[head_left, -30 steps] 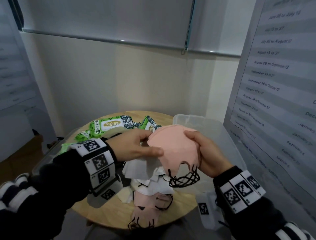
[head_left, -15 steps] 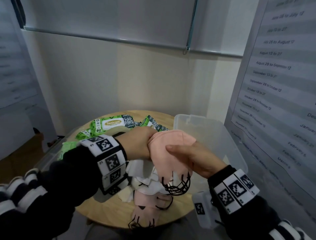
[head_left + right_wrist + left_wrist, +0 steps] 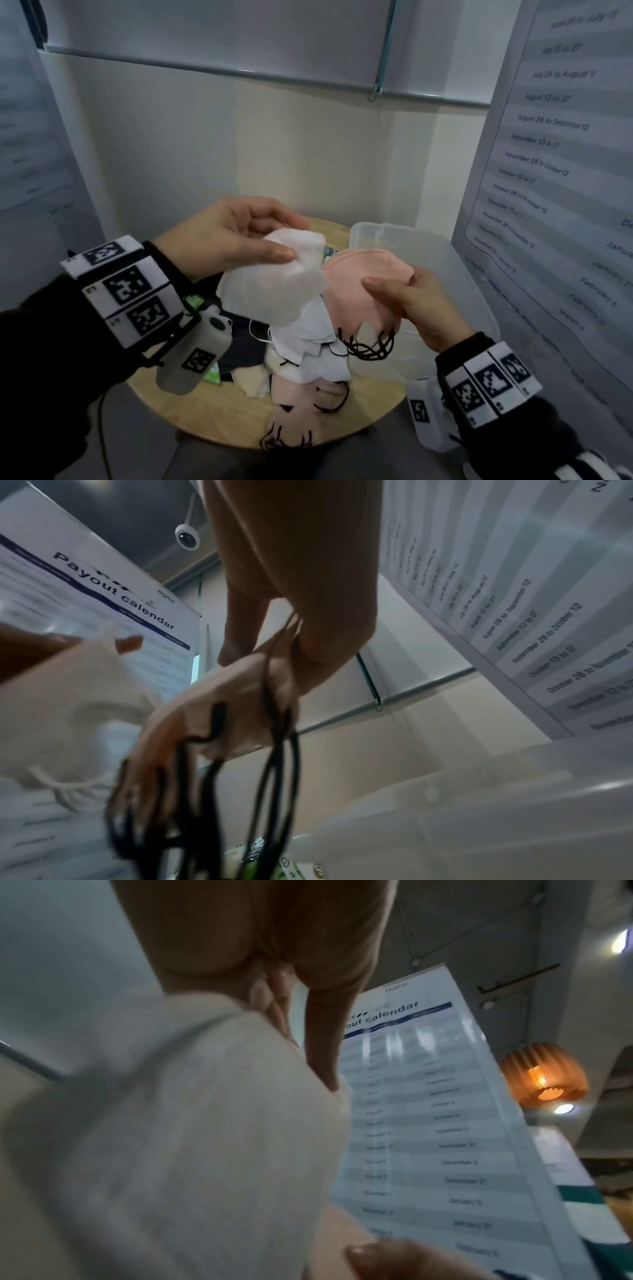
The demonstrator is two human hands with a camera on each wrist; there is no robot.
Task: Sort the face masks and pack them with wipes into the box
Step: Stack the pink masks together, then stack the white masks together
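White cloth hangs from the left hand (image 3: 236, 236), which pinches a white mask (image 3: 274, 284) between thumb and fingers, lifted clear of the pile of masks (image 3: 308, 363) on the table (image 3: 373, 407). The right hand (image 3: 421, 308) pinches a stack of pink masks (image 3: 359, 284) beside the box (image 3: 455, 274), probably keeping colours apart for packing.

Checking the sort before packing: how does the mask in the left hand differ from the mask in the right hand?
The left hand pinches a white mask; the right hand pinches a pink mask. The pink mask's black ear loops dangle below it; the white mask's loops aren't visible. The white mask overlaps the pink mask's left edge. Both are held up above the table.
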